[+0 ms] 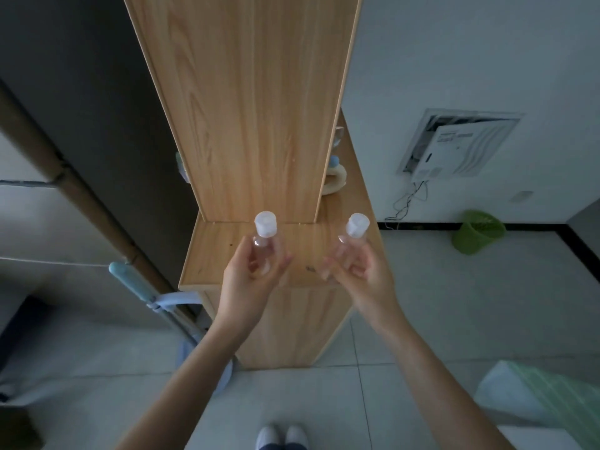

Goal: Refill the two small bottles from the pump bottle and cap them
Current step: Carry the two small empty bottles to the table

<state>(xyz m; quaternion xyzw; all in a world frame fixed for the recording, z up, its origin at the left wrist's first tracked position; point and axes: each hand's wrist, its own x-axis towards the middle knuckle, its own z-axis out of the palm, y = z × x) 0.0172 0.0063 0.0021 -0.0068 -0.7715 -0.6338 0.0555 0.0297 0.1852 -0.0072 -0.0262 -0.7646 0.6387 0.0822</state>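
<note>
Both forearms reach forward, hands apart: my left hand grips one small clear bottle upright, white cap on; my right hand pinches the other bottle, capped and tilted right. Both are held over the wooden shelf ledge, near its front edge, with bare ledge between them. No label readable on either.
</note>
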